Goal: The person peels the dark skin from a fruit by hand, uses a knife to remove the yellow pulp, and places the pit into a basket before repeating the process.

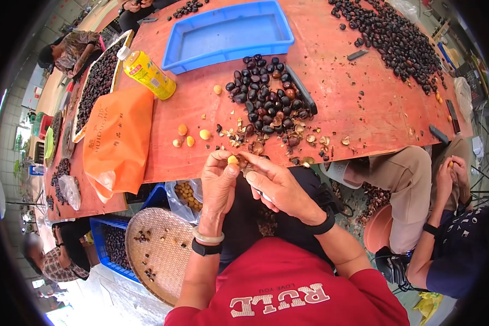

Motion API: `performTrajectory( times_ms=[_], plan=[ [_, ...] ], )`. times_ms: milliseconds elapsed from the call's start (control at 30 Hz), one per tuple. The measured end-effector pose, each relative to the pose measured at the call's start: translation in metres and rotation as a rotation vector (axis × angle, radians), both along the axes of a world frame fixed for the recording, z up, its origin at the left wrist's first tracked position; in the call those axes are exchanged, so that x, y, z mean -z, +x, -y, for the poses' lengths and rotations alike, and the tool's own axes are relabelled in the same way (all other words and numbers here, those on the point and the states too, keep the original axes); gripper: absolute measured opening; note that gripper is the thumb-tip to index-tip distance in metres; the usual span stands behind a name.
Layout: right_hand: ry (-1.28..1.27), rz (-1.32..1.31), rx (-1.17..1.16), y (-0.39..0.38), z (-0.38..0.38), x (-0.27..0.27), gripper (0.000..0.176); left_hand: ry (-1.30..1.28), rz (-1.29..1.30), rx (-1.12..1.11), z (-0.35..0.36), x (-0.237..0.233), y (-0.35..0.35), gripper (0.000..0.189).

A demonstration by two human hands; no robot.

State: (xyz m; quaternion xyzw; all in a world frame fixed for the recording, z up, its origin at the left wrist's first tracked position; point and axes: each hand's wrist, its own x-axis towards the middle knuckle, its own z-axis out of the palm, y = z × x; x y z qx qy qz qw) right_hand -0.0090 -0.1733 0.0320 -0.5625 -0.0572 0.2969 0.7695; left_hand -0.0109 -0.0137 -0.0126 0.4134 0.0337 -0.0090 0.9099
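Note:
My left hand (pixel 220 176), with a bangle and a dark watch at its wrist, pinches a small yellow peeled nut (pixel 232 160) between thumb and fingertips. Close against it, my right hand (pixel 277 185) is closed, its fingertips at the nut. A bit of something pale and metallic shows under the right palm, too hidden to name. Both hands are just off the table's near edge. Beyond them lies a pile of dark-shelled nuts (pixel 266 98), with broken shell pieces (pixel 244 136) scattered in front. Several peeled yellow nuts (pixel 205 134) lie to the left.
On the red table (pixel 342 108) are a blue tray (pixel 228 62), a yellow drink bottle (pixel 149 74), an orange bag (pixel 117 141) and a larger nut heap (pixel 391 43). Below left are a bag of peeled nuts (pixel 187 194) and a woven basket (pixel 165 239). A co-worker's hands (pixel 451 171) are at right.

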Motion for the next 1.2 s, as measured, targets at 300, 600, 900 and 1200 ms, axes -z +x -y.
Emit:
performTrajectory(
  times_ms=[300,600,900,1200],
  plan=[
    [-0.005,-0.05,0.019,0.0,0.001,-0.003,0.045,0.123,0.052,-0.069,0.003,0.004,-0.002,0.03],
    [-0.074,0.114,0.145,-0.003,-0.011,0.004,0.04,0.141,0.068,-0.118,0.007,0.003,-0.001,0.026],
    [0.104,-0.064,0.199,0.001,-0.013,0.006,0.038,0.188,0.013,-0.139,0.012,-0.003,0.0,0.025],
    [0.141,-0.128,0.16,0.007,-0.012,0.015,0.039,0.37,0.05,-0.113,0.016,0.0,-0.001,0.024]
  ],
)
